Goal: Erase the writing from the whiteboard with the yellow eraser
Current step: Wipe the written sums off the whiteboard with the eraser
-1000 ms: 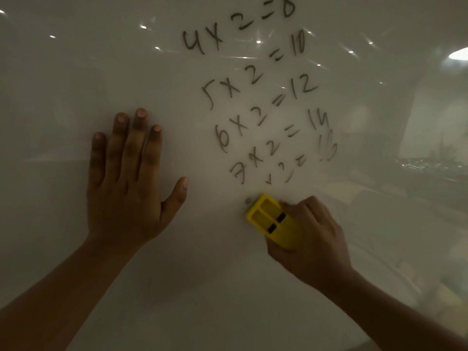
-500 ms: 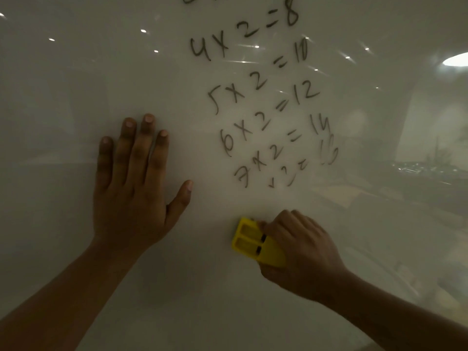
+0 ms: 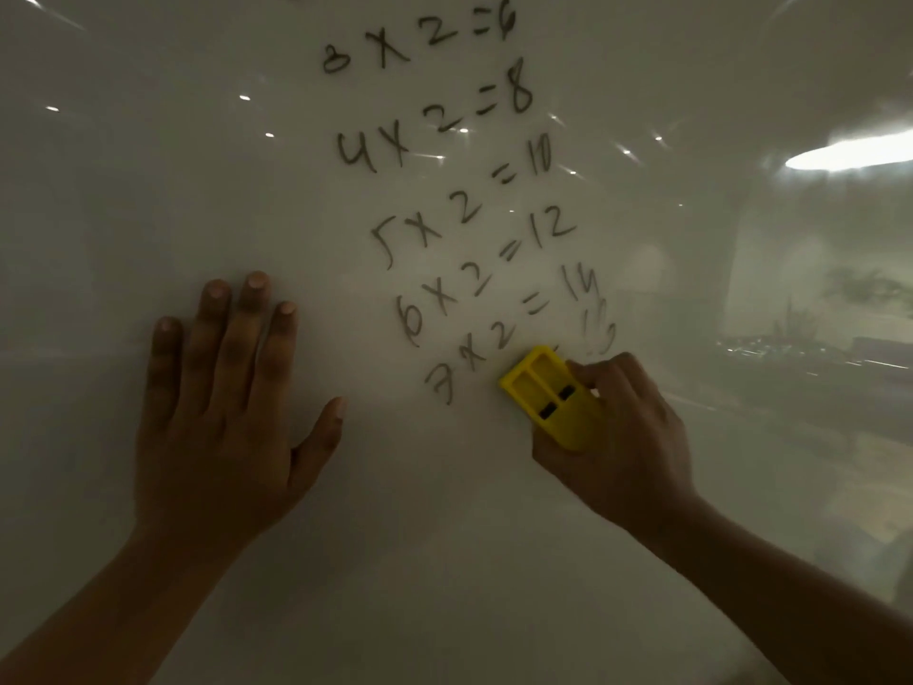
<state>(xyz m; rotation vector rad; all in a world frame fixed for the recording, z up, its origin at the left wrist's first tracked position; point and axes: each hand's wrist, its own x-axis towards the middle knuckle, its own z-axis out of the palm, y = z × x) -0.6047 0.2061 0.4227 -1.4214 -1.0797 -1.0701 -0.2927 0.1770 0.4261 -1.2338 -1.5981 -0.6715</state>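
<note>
Yellow eraser (image 3: 551, 395) is back up on the bottom row, from lower on the whiteboard (image 3: 123, 165) half a second ago; faint scraps under 7x2 gone | left hand (image 3: 225, 412) flat, fingers spread, holding nothing | writing (image 3: 444, 229) 3x2 to 7x2 remains, smudged 16 too | right hand (image 3: 622, 437) clasps eraser | glare only; nothing blocks.

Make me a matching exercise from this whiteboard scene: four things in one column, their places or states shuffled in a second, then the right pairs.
Things:
1. left hand
2. right hand
3. yellow eraser
4. "3 x 2 = 6" line

Places or states:
A. highest on the whiteboard
B. flat on the board, fingers spread
C. at the lowest line of writing
D. wrapped around a tool

Pairs: 1-B, 2-D, 3-C, 4-A
</note>
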